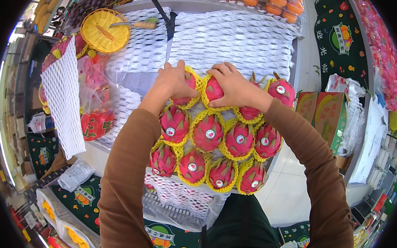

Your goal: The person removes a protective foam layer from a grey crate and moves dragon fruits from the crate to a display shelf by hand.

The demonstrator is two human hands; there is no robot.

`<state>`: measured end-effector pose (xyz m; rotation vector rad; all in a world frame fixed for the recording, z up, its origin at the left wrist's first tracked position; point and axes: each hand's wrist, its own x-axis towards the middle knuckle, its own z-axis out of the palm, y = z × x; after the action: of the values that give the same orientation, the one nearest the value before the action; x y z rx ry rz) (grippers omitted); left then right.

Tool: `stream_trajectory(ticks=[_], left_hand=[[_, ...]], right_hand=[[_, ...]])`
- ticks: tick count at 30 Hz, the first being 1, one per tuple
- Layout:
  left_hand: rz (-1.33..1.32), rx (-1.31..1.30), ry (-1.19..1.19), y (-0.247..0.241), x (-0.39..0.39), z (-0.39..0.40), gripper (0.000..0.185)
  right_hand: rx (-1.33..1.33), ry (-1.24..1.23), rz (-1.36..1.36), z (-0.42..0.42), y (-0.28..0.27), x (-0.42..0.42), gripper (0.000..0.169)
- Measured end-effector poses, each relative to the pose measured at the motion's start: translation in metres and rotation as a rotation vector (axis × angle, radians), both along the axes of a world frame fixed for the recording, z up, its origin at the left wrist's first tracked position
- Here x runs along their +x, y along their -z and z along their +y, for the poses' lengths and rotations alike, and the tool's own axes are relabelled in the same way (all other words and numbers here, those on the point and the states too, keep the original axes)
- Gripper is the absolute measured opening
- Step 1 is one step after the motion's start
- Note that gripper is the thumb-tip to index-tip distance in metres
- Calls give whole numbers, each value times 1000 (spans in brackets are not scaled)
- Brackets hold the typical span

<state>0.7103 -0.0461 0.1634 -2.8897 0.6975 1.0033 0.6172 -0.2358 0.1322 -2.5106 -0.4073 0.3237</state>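
Several red dragon fruits with round stickers, each in a yellow foam net, stand in rows on the near part of a display stand. My left hand is curved over a dragon fruit at the left of the farthest row, thumb on its near side. Beside it, my right hand grips the neighbouring dragon fruit with fingers over its top and thumb low on it. Under my right wrist is another dragon fruit, partly covered. At the row's right end is one more dragon fruit.
White foam netting covers the stand beyond. A yellow wicker basket and a wooden-handled knife lie at the far left, near a bag of dragon fruit. Packed oranges line the far edge; a banana box stands right.
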Motion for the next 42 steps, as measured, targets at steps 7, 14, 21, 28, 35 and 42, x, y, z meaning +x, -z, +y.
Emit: stream_trajectory(ticks=[7, 14, 21, 28, 35, 42], left_hand=[[-262, 166, -53, 17, -30, -33, 89], [-334, -217, -100, -26, -57, 3, 101], [-851, -1038, -797, -50, -174, 194, 39], [-532, -467, -1808, 164, -428, 365, 41], [-269, -433, -1519, 204, -456, 339, 92], [-632, -564, -1061, 154, -438, 333, 55]], right_hand=[[-83, 19, -83, 13, 6, -2, 86], [91, -19, -97, 4, 6, 2, 81], [-6, 159, -499, 102, -91, -89, 56], [279, -304, 137, 296, 49, -269, 67], [-312, -243, -82, 373, 179, -266, 54], [202, -357, 243, 362, 144, -370, 44]])
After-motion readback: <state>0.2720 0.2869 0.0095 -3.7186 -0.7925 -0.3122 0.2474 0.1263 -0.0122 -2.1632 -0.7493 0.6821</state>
